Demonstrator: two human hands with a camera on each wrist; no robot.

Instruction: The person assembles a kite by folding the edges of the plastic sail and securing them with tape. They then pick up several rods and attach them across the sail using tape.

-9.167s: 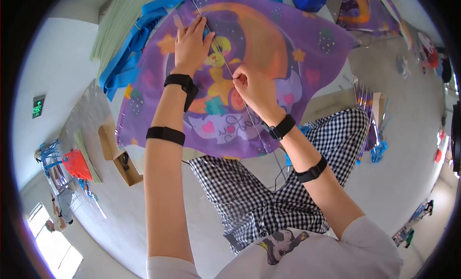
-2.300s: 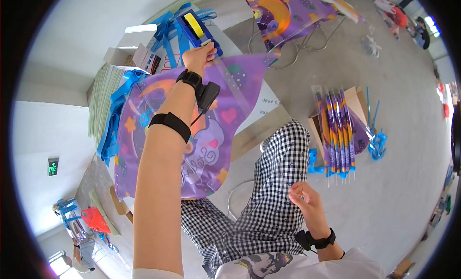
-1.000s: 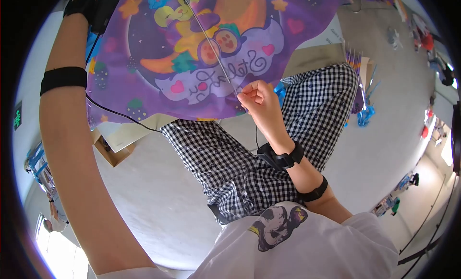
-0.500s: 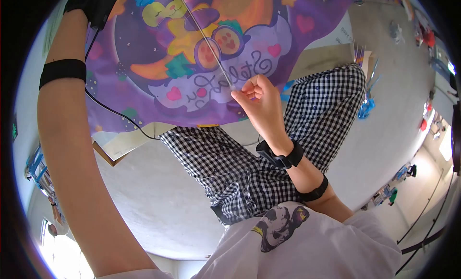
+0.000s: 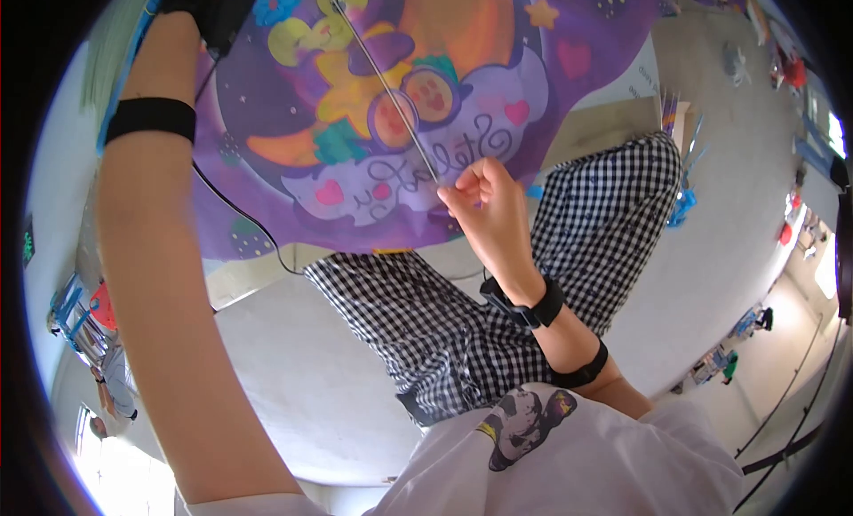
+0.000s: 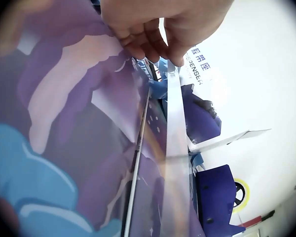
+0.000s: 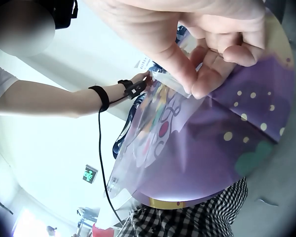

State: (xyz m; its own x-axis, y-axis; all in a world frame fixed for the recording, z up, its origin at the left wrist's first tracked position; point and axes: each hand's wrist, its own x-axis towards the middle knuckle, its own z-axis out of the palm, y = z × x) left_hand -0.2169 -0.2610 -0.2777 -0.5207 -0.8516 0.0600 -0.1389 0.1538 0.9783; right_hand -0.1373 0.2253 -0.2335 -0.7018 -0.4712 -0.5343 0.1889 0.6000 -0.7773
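Clear tape (image 6: pixel 176 121) is strung between the two hands, over a purple printed sheet (image 5: pixel 355 170); can't tell if its middle touches. Left hand (image 6: pixel 167 24): thumb and fingertips pinching the far end. Right hand (image 5: pixel 489 210): thumb and index pinching the near end. Thin rod (image 6: pixel 134 182) on the sheet, alongside the tape, between the hands. Just beyond the right hand, reversed script on the print, "Stella" legible. By the left fingertips, white box (image 6: pixel 202 69) marked 胶带座 and "DISPENSER", contents hidden. Near the left hand, blue dispenser (image 6: pixel 214 197) holding a yellow-rimmed roll (image 6: pixel 245 195). Right of the right hand, white panel (image 5: pixel 633 87) reading "keep", rest too small.
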